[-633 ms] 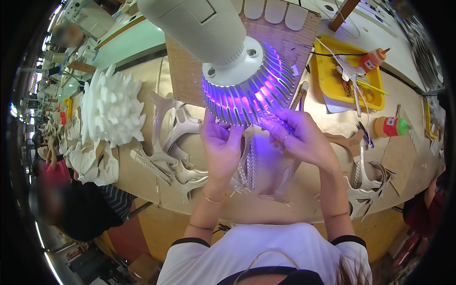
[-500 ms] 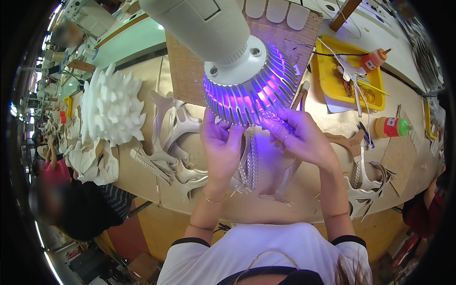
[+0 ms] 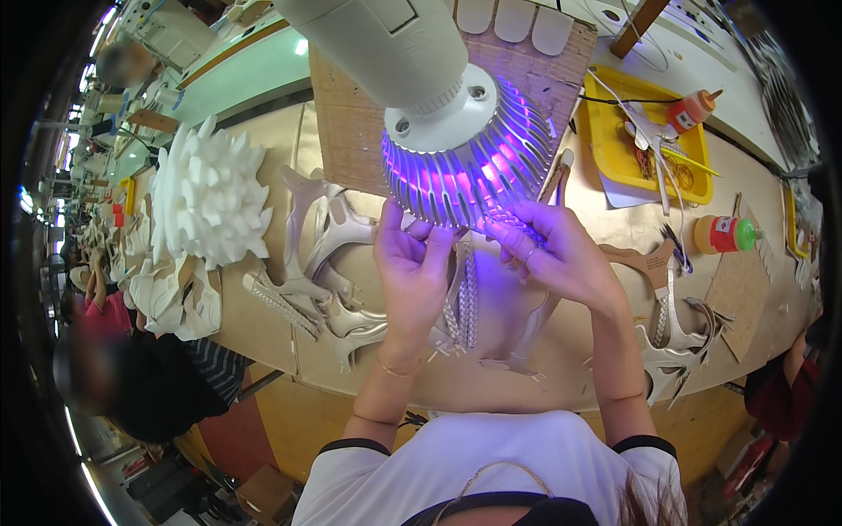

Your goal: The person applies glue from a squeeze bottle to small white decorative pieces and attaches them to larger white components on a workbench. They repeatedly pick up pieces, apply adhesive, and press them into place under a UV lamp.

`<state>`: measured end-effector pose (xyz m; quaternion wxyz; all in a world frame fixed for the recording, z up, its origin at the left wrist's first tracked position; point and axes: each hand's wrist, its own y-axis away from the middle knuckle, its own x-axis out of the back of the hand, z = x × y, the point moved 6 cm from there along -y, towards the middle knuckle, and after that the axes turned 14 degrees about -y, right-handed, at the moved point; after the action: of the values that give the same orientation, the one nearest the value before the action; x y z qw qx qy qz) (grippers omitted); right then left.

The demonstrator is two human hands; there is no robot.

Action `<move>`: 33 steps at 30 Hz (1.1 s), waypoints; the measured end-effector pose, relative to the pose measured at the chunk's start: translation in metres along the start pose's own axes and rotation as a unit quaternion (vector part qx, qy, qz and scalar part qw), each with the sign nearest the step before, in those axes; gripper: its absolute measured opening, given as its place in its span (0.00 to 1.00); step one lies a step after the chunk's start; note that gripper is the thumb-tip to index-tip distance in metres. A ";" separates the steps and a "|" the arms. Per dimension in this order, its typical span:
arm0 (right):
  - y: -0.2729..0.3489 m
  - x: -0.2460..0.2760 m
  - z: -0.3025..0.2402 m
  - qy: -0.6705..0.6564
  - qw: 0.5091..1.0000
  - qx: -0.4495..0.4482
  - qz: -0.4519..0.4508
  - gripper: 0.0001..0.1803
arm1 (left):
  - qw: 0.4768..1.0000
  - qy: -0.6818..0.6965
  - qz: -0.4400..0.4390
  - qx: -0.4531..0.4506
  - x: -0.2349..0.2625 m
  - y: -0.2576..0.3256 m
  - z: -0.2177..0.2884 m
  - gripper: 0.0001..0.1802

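Observation:
A white lamp with a ribbed metal housing glows violet above my hands. Just below its rim, my right hand pinches a braided strap of a pale metallic shoe upper, lit purple. My left hand is closed close by, thumb against fingers; its fingertips lie partly behind the lamp's edge, so what it grips is unclear. Between the hands hang or lie braided straps; whether they join the held piece cannot be made out.
More metallic shoe uppers lie left, others right. A spiky white foam piece stands left. At right are a yellow tray, a red-tipped bottle and a green-capped bottle. Cardboard stands behind the lamp.
The lamp appears very slightly further right in the view, as do the things at left. Both hands keep nearly the same pose and place.

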<state>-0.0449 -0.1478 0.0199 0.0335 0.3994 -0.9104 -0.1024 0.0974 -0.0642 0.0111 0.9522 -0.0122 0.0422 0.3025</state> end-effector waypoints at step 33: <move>0.009 -0.010 -0.003 -0.051 0.996 -0.066 -0.017 0.17 | 0.990 0.090 -0.087 0.067 -0.018 0.008 0.000 0.20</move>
<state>-0.0444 -0.1354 0.0249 0.0119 0.4062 -0.8953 -0.1827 0.0781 -0.0682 0.0129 0.9657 0.0206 0.1469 0.2131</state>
